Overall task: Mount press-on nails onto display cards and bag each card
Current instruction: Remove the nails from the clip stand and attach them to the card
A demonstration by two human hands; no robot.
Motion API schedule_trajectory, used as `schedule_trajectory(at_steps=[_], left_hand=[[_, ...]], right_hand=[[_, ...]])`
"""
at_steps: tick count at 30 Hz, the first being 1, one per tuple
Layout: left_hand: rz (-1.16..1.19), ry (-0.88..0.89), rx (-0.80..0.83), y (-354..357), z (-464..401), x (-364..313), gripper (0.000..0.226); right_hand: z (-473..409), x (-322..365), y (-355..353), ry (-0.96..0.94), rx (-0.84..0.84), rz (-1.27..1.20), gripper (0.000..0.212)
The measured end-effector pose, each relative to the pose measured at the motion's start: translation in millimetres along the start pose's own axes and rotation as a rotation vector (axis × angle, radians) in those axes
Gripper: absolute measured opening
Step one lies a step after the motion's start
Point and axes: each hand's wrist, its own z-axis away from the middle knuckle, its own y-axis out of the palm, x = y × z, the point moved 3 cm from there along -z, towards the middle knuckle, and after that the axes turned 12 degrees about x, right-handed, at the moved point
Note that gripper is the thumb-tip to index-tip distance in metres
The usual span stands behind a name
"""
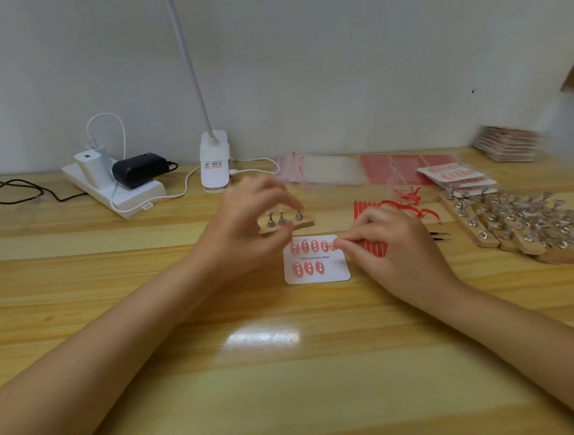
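A white display card (327,274) printed "Handmade Nail" lies on the wooden table, with several pink nails in its top row and three in its bottom row. My right hand (395,242) presses a pink nail (334,245) at the right end of the top row with pinched fingertips. My left hand (246,225) holds a small wooden strip (304,223) carrying three metal nail stands (281,218) just behind the card, fingers curled round it.
Several wooden strips with metal stands (516,223) lie at the right. Red adhesive strips (365,207), clear bags (323,169), filled cards (455,175) and a card stack (509,143) sit behind. A power strip (113,188) and clip lamp (215,164) stand at the back left.
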Motion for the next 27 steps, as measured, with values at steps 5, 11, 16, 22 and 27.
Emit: schedule_trajectory(at_steps=[5, 11, 16, 22, 27], left_hand=[[0.004, 0.070, 0.234, 31.0, 13.1, -14.9, 0.024], [0.061, 0.039, 0.242, 32.5, 13.4, -16.0, 0.023], [0.071, 0.033, 0.229, 32.2, 14.7, -17.4, 0.023], [0.077, 0.013, 0.243, 32.3, 13.1, -17.1, 0.025], [0.169, -0.074, 0.258, 23.4, 2.3, -14.1, 0.031]], right_hand=[[7.8, 4.9, 6.7, -0.091, 0.035, 0.158, 0.008], [9.2, 4.7, 8.2, -0.144, 0.073, 0.226, 0.012], [8.1, 7.1, 9.8, -0.176, 0.087, 0.237, 0.013], [7.7, 7.8, 7.4, -0.209, 0.162, 0.281, 0.015], [-6.7, -2.0, 6.4, -0.020, 0.330, 0.001, 0.004]])
